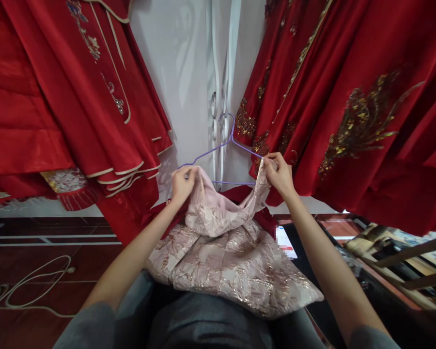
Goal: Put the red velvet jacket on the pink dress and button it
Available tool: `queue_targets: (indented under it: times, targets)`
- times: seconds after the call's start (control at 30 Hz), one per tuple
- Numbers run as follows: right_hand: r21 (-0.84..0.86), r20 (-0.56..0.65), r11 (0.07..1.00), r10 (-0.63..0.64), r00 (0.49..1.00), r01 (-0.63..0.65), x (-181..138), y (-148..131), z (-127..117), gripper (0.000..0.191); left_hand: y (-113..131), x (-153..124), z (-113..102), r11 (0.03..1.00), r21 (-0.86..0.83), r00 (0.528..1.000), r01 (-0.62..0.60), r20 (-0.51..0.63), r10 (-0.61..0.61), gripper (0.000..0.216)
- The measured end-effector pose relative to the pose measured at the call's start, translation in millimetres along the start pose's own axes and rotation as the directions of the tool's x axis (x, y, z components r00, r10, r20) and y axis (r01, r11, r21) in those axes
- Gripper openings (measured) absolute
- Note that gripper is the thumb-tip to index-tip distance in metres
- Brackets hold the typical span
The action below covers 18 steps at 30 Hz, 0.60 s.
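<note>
A pink brocade dress (236, 257) with a metallic sheen lies bunched over my lap, its top edge raised between my two hands. My left hand (183, 184) pinches the left upper edge of the dress, right beside the left end of a purple hanger (210, 150). On the other side, my right hand (279, 174) is closed on the dress's right upper edge, close to the hanger's right arm. The hanger's shoulders run behind the fabric, so I cannot tell how far the dress is over them.
Red embroidered gowns (94, 97) hang on the left, with more red gowns (349, 97) on the right. White cabinet doors (167, 63) stand behind. A lit phone (286, 242) lies right of the dress. A white cable (32, 276) coils on the dark red floor.
</note>
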State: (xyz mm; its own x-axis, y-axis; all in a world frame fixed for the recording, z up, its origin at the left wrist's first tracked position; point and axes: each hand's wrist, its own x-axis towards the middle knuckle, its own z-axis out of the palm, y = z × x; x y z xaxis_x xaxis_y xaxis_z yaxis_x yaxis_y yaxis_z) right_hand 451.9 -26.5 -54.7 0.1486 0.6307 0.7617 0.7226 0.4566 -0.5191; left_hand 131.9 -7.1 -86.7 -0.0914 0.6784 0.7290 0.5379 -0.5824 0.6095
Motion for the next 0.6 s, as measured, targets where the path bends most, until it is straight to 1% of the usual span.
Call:
queue_targets:
  times: [0.03, 0.07, 0.1, 0.13, 0.2, 0.27, 0.37, 0.47, 0.53, 0.6]
  targets:
    - [0.012, -0.001, 1.000, 0.009, 1.000, -0.009, 0.6, 0.8, -0.8, 0.025, -13.6, 0.7, -10.4, 0.997, 0.059, 0.993, 0.053, -0.105, -0.046, 0.027]
    - [0.021, -0.001, 1.000, 0.013, 1.000, -0.013, 1.3, 1.3, -1.3, 0.025, -27.8, 0.6, -19.8, 0.989, 0.094, 0.978, 0.113, -0.185, -0.094, 0.027]
    - [0.027, 0.000, 1.000, 0.014, 1.000, -0.014, 1.9, 1.5, -1.3, 0.026, -41.8, -0.3, -27.6, 0.979, 0.094, 0.959, 0.179, -0.240, -0.152, 0.027]
    - [0.033, 0.000, 0.999, 0.013, 1.000, -0.013, 2.4, 1.7, -0.9, 0.026, -54.8, -1.8, -33.7, 0.964, 0.055, 0.935, 0.260, -0.264, -0.237, 0.027]
    - [0.038, 0.001, 0.999, 0.012, 1.000, -0.012, 2.6, 1.9, 0.5, 0.026, -76.0, -6.2, -40.3, 0.909, -0.059, 0.886, 0.413, -0.207, -0.416, 0.024]
    - [0.040, 0.006, 0.999, 0.025, 1.000, -0.025, 2.2, 2.5, 1.8, 0.026, -89.1, -10.6, -41.0, 0.865, -0.114, 0.851, 0.489, -0.154, -0.502, 0.022]
    - [0.041, 0.015, 0.998, 0.039, 0.999, -0.039, 2.4, 3.2, 1.9, 0.026, -95.8, -13.4, -38.1, 0.854, -0.139, 0.840, 0.502, -0.158, -0.520, 0.023]
    - [0.046, 0.013, 0.999, 0.029, 1.000, -0.029, 4.1, 3.6, 0.7, 0.027, -92.4, -7.7, -37.1, 0.862, -0.166, 0.848, 0.479, -0.166, -0.503, 0.024]
    - [0.055, 0.007, 0.998, 0.022, 1.000, -0.022, 5.1, 4.1, 0.8, 0.028, -84.8, 2.3, -37.6, 0.879, -0.188, 0.872, 0.438, -0.151, -0.466, 0.027]
    - [0.070, 0.003, 0.997, 0.024, 1.000, -0.024, 5.0, 5.0, 2.0, 0.029, -71.2, 17.2, -37.1, 0.913, -0.200, 0.919, 0.357, -0.103, -0.382, 0.032]
